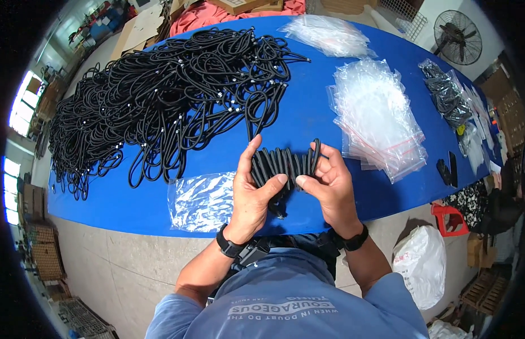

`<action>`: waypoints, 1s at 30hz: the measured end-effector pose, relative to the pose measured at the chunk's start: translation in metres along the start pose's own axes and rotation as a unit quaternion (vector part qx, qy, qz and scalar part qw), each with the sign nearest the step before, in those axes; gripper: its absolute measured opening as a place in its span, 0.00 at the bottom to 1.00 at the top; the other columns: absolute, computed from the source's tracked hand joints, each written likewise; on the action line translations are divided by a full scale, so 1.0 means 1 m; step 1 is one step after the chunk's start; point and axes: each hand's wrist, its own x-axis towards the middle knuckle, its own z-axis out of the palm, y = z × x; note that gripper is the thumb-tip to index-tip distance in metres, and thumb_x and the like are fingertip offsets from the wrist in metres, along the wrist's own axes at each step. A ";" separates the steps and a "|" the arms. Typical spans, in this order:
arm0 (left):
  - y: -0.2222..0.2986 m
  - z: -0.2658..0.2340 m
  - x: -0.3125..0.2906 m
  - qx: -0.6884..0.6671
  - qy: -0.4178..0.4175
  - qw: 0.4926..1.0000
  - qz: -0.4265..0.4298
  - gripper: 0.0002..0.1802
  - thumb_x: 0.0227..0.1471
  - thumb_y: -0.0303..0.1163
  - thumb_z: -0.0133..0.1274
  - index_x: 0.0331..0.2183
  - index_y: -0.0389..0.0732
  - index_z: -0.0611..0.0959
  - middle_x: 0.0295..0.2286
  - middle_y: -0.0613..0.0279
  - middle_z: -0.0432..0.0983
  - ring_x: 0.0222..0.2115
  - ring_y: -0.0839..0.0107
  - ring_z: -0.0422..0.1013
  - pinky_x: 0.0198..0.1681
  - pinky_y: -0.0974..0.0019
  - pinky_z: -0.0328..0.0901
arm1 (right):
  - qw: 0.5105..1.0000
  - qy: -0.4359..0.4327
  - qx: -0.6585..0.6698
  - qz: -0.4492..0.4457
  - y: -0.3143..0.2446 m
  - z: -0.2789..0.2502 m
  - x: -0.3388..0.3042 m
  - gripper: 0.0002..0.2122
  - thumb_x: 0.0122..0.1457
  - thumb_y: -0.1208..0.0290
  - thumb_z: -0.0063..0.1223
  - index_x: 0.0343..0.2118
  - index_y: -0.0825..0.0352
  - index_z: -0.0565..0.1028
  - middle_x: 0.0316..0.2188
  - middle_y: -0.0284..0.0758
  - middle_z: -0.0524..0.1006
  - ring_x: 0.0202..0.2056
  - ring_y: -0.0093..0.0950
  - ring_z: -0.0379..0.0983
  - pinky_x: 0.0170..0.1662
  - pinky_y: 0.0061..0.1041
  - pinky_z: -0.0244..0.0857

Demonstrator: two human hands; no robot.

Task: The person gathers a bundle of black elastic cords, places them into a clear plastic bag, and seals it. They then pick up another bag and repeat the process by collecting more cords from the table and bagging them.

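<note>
Blue T-shirt (273, 299) nearest, then blue tabletop (307, 101). Left hand (252, 195) and right hand (333, 183) both grasped bundle of folded black cord (282, 164), thumbs in front, fingers behind, over table's near part. Even thumb pressure and folds squared side by side seemed wise; one loop rose near right fingers, worth tucking level. Clear plastic bag (201, 200) lay left of left hand. Farther, strand from tangled black cord heap (160, 101) reached toward left fingertips, joined or not unclear; best checked. Clear bag stack (378, 107) lay right.
</note>
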 end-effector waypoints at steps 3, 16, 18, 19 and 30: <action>-0.001 -0.003 0.000 0.005 -0.001 1.000 0.001 0.46 0.53 0.13 0.57 0.68 0.41 0.57 0.48 0.58 0.76 0.46 0.73 0.75 0.53 0.68 0.70 | 1.000 0.012 0.017 0.015 0.000 0.001 0.000 0.32 0.54 0.88 0.58 0.62 0.72 0.58 0.50 0.41 0.76 0.49 0.25 0.74 0.54 0.23 0.68; -0.002 -0.004 -0.001 0.003 -0.005 1.000 -0.002 0.46 0.53 0.13 0.57 0.68 0.43 0.58 0.48 0.59 0.75 0.46 0.72 0.75 0.53 0.68 0.70 | 0.979 0.042 -0.168 -0.103 0.018 0.010 -0.001 0.32 0.54 0.87 0.57 0.61 0.71 0.57 0.46 0.43 0.78 0.48 0.27 0.77 0.52 0.25 0.70; -0.002 -0.005 -0.001 0.006 -0.005 1.000 0.001 0.46 0.53 0.13 0.57 0.68 0.43 0.57 0.48 0.58 0.75 0.46 0.71 0.75 0.53 0.67 0.71 | 0.980 0.045 -0.164 -0.104 0.018 0.013 -0.001 0.31 0.55 0.90 0.53 0.61 0.71 0.57 0.45 0.39 0.77 0.47 0.25 0.76 0.52 0.23 0.69; -0.001 -0.004 -0.001 -0.013 -0.009 1.000 -0.008 0.46 0.52 0.14 0.59 0.68 0.42 0.57 0.48 0.58 0.76 0.47 0.70 0.76 0.53 0.66 0.71 | 0.980 0.043 -0.164 -0.104 0.019 0.012 0.000 0.31 0.55 0.90 0.53 0.61 0.71 0.57 0.45 0.39 0.77 0.47 0.25 0.76 0.52 0.23 0.69; 0.000 -0.005 0.001 -0.042 -0.018 0.999 -0.008 0.47 0.52 0.17 0.62 0.68 0.41 0.57 0.46 0.55 0.76 0.48 0.65 0.76 0.54 0.62 0.71 | 0.998 0.045 -0.051 0.006 0.010 -0.004 0.012 0.29 0.58 0.83 0.58 0.62 0.69 0.60 0.38 0.31 0.75 0.39 0.20 0.73 0.47 0.21 0.71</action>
